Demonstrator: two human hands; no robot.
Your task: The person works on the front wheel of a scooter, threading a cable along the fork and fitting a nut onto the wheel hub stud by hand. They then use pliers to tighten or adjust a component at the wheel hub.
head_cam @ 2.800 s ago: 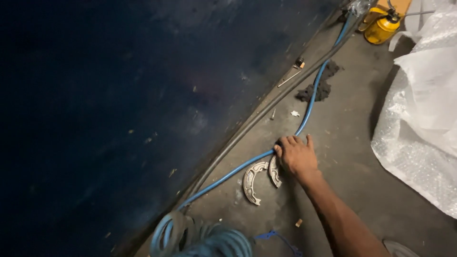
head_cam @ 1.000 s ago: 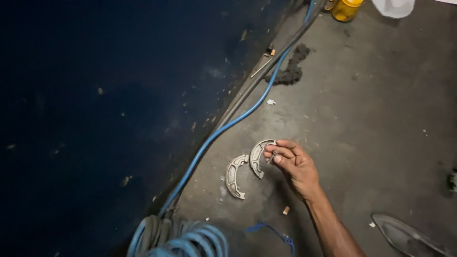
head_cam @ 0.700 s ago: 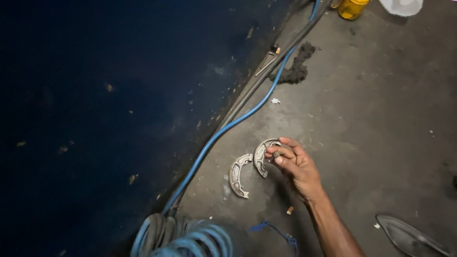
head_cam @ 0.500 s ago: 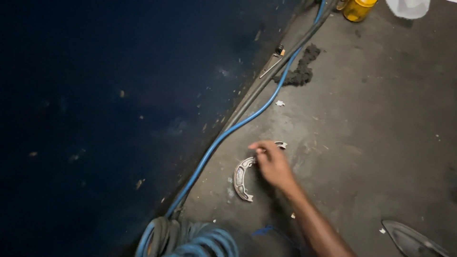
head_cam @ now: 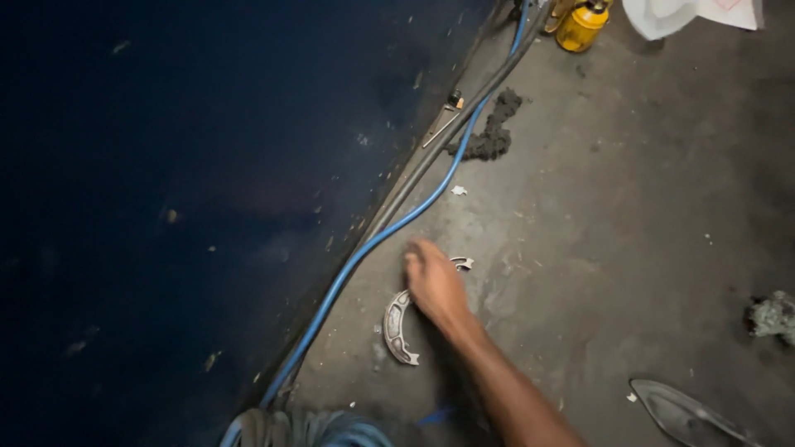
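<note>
My right hand reaches down to the grey concrete floor, palm down and blurred by motion. It covers most of one curved grey metal piece, of which only the end sticks out past the knuckles. A second curved metal piece lies flat on the floor, just left of my wrist and touching it or nearly so. Whether my fingers grip the covered piece is hidden. My left hand is out of view.
A blue hose runs along the foot of a dark blue wall to a coil at the bottom. A yellow can, white plastic sheet, dark debris clump, grey lump and dark flat object lie around.
My hand held one curved piece by the fingertips, then swung left over it and now lies across it. The view has shifted slightly.
</note>
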